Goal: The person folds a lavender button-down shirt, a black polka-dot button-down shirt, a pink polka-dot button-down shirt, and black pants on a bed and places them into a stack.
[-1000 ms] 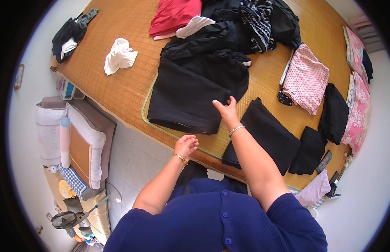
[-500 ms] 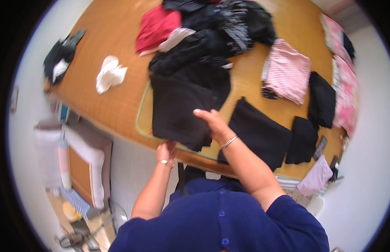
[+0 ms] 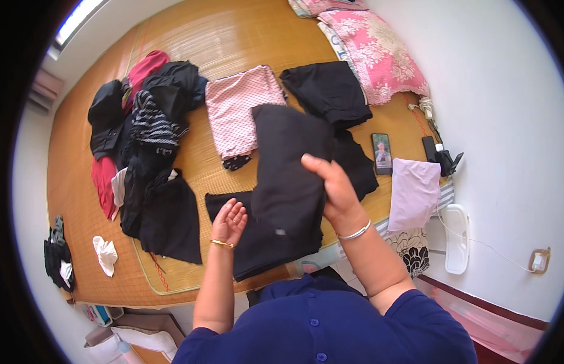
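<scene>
My right hand [image 3: 339, 189] grips the right edge of a folded black garment [image 3: 289, 161], thumb on top, its other fingers hidden behind the cloth. The garment is held above another black garment [image 3: 258, 258] lying at the bed's near edge. Just left of the held one, my left hand [image 3: 230, 223] is open, palm turned up, fingers stretched, holding nothing. Beyond the held garment lies a folded pink patterned garment [image 3: 239, 103], partly covered by it. Black folded cloth [image 3: 355, 164] shows to the right, behind my right hand.
A loose heap of dark clothes [image 3: 154, 130] spreads over the left of the mat-covered bed. A white cloth [image 3: 105, 255] lies near the left front edge. Folded black trousers [image 3: 327, 91], a pink floral pillow [image 3: 376, 54], a phone [image 3: 382, 153] and a lilac cloth [image 3: 414, 191] are on the right.
My view has turned right. The black garment has come away from beside the heap, rightward, and is now folded smaller in my right hand. My left hand has opened and come off its lower edge.
</scene>
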`<act>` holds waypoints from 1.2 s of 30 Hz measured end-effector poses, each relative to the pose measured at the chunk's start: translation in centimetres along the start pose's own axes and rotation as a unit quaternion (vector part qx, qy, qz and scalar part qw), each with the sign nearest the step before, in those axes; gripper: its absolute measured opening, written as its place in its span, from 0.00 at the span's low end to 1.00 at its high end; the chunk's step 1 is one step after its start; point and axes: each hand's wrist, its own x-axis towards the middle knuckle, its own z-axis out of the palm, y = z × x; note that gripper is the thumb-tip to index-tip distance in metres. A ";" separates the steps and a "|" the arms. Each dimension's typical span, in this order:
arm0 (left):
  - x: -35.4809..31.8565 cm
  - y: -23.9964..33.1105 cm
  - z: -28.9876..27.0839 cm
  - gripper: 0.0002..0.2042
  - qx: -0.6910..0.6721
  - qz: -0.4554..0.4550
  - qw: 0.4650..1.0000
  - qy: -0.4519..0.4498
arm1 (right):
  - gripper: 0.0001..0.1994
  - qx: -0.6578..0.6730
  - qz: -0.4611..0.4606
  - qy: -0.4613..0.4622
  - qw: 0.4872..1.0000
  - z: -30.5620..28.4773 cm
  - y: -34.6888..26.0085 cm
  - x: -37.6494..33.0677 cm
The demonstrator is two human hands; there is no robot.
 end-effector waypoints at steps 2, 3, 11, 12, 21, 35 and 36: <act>1.3 -3.5 3.3 0.11 -0.001 -0.031 0.999 0.035 | 0.13 0.016 -0.049 0.025 0.998 -2.6 -3.5 2.7; 1.6 -5.0 4.2 0.11 -0.005 -0.042 0.999 0.032 | 0.13 0.040 -0.048 0.019 0.998 -3.9 -5.4 4.6; 2.2 -6.5 6.9 0.11 0.025 -0.016 0.994 0.102 | 0.18 0.215 -0.129 -0.103 0.962 -9.0 -17.7 14.9; 2.5 -6.2 6.5 0.11 0.021 -0.005 0.993 0.113 | 0.18 0.218 -0.130 -0.106 0.962 -10.0 -17.7 15.7; 5.1 -10.0 7.7 0.10 0.025 -0.050 0.982 0.180 | 0.16 0.231 0.044 0.343 0.909 -29.2 -6.6 24.3; 6.3 -9.1 8.5 0.11 0.063 -0.041 0.984 0.161 | 0.15 -0.103 -0.257 0.151 0.949 -20.3 -18.6 29.5; 6.3 -8.8 8.4 0.11 0.060 -0.028 0.984 0.163 | 0.16 -0.186 -0.293 0.129 0.929 -17.3 -20.9 29.8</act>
